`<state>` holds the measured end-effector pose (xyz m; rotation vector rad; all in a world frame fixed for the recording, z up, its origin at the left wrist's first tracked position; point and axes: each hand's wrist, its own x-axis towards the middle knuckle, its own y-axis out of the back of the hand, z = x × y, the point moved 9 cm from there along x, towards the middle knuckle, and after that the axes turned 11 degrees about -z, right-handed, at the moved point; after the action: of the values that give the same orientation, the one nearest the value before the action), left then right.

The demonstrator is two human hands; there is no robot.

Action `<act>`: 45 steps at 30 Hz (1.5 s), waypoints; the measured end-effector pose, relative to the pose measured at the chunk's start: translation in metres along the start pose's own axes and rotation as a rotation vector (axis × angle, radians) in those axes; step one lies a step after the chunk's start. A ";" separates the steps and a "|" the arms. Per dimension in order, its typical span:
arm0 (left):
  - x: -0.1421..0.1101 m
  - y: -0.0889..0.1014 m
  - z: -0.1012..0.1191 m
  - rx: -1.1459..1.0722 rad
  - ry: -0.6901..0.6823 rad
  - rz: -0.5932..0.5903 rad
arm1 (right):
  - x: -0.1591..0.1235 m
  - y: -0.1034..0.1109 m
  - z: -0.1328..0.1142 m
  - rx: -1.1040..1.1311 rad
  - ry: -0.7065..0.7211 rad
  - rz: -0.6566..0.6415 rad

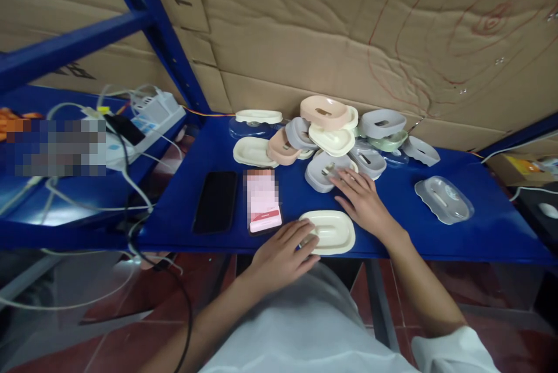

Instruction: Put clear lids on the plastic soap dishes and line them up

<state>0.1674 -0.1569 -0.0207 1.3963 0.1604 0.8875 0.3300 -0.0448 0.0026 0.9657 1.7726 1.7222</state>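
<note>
A cream oval soap dish (pixel 333 233) lies at the table's front edge. My left hand (pixel 285 254) is at its left end, fingers apart and touching the rim, without a visible grip around it. Farther back, a grey soap dish (pixel 321 172) sits at the front of a loose heap. My right hand (pixel 361 196) reaches to its lower right edge with spread fingers; whether the fingertips touch it I cannot tell. Behind it the heap includes a peach dish (pixel 323 113) on top, a green one (pixel 390 142) and several more in grey and cream.
A dark phone (pixel 215 203) and a lit phone (pixel 264 219) lie left of my left hand on the blue table (pixel 383 239). To the right is a grey dish with a clear cover (pixel 445 200). Cardboard (pixel 296 65) stands behind. Cables and a power strip (pixel 159 111) crowd the left.
</note>
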 end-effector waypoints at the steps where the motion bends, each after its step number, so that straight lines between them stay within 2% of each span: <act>1: -0.001 0.001 0.000 -0.006 0.002 0.010 | 0.009 -0.001 0.004 -0.016 0.013 -0.003; 4: -0.003 0.003 -0.002 -0.021 0.011 0.034 | 0.024 0.005 0.006 -0.031 0.047 0.020; 6: -0.005 0.002 -0.004 -0.019 0.024 0.043 | 0.022 0.016 -0.001 -0.030 0.071 0.061; 9: -0.007 0.003 -0.005 0.011 0.043 0.067 | 0.002 0.036 -0.026 -0.038 0.121 0.125; 12: -0.010 0.004 -0.006 0.016 0.068 0.094 | -0.031 0.043 -0.057 -0.064 0.134 0.133; 15: -0.014 0.002 -0.012 -0.046 0.120 0.094 | -0.064 0.033 -0.079 -0.074 0.068 0.115; 18: -0.018 0.001 -0.018 -0.110 0.169 0.124 | -0.083 0.017 -0.089 -0.033 -0.012 0.127; 21: -0.018 -0.003 -0.020 -0.110 0.175 0.096 | -0.084 0.003 -0.097 0.019 -0.042 0.132; 26: -0.012 0.000 -0.015 -0.049 0.142 0.070 | -0.071 -0.013 -0.110 0.095 0.031 0.076; 31: -0.008 0.002 -0.012 -0.048 0.138 0.045 | -0.077 -0.021 -0.097 0.127 0.053 0.053; 37: -0.010 -0.007 -0.009 -0.010 0.106 0.014 | -0.111 -0.026 -0.055 0.059 -0.061 0.043; 42: -0.014 -0.015 -0.011 -0.022 0.116 -0.023 | -0.148 -0.018 -0.008 0.079 -0.215 0.145; 45: -0.013 -0.015 -0.014 -0.078 0.159 -0.050 | -0.150 -0.015 -0.003 0.085 -0.254 0.180</act>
<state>0.1562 -0.1528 -0.0422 1.2443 0.2777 0.9535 0.4203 -0.1601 -0.0319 1.3531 1.6462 1.5555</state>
